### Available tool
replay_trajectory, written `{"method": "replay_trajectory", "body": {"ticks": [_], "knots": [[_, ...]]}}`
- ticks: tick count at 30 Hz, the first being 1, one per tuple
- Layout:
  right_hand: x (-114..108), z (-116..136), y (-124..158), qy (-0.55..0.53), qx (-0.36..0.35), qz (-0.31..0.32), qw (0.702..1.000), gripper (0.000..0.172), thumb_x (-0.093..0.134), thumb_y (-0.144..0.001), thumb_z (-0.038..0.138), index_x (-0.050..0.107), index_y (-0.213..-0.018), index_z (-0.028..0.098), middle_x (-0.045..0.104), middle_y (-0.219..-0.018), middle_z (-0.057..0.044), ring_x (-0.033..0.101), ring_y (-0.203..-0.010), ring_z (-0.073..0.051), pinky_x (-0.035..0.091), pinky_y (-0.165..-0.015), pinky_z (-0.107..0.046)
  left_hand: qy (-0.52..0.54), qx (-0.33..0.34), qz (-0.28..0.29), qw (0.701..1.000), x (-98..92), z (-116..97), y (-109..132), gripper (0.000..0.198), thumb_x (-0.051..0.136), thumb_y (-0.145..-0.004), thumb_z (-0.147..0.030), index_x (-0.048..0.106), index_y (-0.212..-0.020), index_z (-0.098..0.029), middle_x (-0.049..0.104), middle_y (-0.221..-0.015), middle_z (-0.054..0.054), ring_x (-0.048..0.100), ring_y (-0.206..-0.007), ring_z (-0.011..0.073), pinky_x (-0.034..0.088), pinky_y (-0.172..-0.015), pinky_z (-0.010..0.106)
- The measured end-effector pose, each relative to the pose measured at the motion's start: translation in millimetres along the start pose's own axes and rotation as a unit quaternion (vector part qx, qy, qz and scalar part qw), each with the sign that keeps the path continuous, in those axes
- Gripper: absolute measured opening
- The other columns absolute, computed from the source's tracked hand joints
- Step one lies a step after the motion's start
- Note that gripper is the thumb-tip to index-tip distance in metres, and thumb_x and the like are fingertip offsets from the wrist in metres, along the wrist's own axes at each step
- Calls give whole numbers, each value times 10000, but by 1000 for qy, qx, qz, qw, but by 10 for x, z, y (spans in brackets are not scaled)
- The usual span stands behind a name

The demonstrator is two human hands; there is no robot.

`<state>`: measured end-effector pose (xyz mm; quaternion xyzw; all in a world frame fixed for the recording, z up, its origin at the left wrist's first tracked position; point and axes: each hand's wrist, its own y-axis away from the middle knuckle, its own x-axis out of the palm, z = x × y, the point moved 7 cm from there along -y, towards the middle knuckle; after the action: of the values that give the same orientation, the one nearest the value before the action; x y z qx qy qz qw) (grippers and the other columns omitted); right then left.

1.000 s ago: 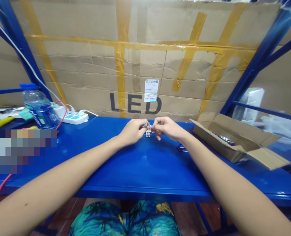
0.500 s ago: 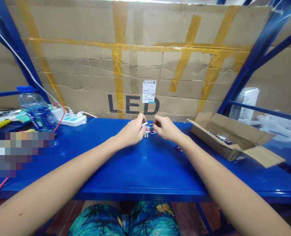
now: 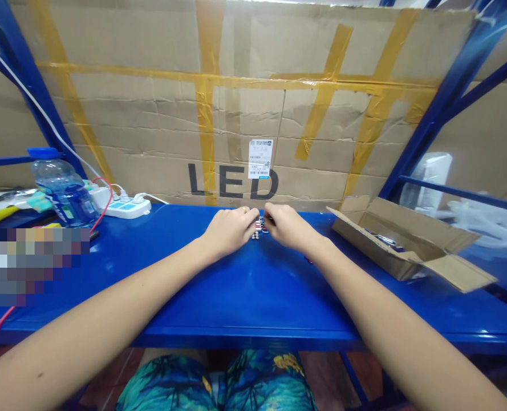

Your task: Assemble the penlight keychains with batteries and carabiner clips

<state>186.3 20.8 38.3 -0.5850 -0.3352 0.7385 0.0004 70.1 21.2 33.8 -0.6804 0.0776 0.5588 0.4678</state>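
Both hands meet at the far middle of the blue table (image 3: 253, 285). My left hand (image 3: 231, 229) is closed, fingertips pinched together, hiding what they hold. Just right of it, my right hand (image 3: 285, 224) is closed too, its fingers curled in with their contents out of sight. Between the fingertips shows a small cluster of silver-ended parts with red, white and blue wires (image 3: 258, 227), partly covered by the left fingers. A little red wiring (image 3: 308, 260) peeks out beside my right wrist.
An open cardboard box (image 3: 377, 245) with small parts stands at right. On the left are a blue-capped bottle (image 3: 67, 188), a white power strip (image 3: 127, 207) and a red cable (image 3: 0, 331). A large taped carton (image 3: 150, 125) backs the table between blue frame posts.
My hands have come closer together, the left shifting slightly right and down. The thin silver cylinder seen in my left fingers is now hidden. My right forearm covers more of the red wiring.
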Motion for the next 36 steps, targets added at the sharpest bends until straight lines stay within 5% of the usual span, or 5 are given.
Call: {"method": "replay_trajectory", "body": {"ticks": [11,17,21,31,36], "knots": [[-47,-290,-21,-149,70,-14,986,104,474,-863,113,527,-822,192,637,-729,-35,581,-669,-169,418,-641,-298,275,-97,-33,956,46,422,-62,127,583,-857,-188,662,-956,-194,723,-975,35,637,-871,185,470,-795,325],[173,-446,-14,-370,161,51,914,109,470,-909,127,496,-826,193,639,-677,-23,609,-533,-140,510,-555,-296,398,-145,-54,904,112,527,-73,134,576,-844,-175,606,-974,-161,690,-905,52,631,-796,165,489,-767,327],[230,-401,-1,-443,173,87,876,69,512,-901,139,514,-846,180,645,-681,-32,626,-544,-140,546,-563,-301,418,-140,-45,896,111,508,-80,85,571,-845,-191,587,-923,-162,655,-801,22,608,-704,144,481,-719,316],[111,-286,7,-304,85,54,947,146,475,-862,138,609,-903,179,595,-623,22,581,-503,-126,452,-526,-264,428,-158,-36,889,111,501,-65,74,559,-850,-204,588,-906,-166,641,-752,11,590,-660,134,477,-670,300],[138,-295,5,-310,97,59,944,142,482,-866,158,614,-917,176,611,-621,13,601,-528,-141,475,-557,-276,468,-172,-23,866,136,491,-65,98,556,-877,-251,580,-909,-161,666,-768,36,580,-612,125,451,-567,266]]}}
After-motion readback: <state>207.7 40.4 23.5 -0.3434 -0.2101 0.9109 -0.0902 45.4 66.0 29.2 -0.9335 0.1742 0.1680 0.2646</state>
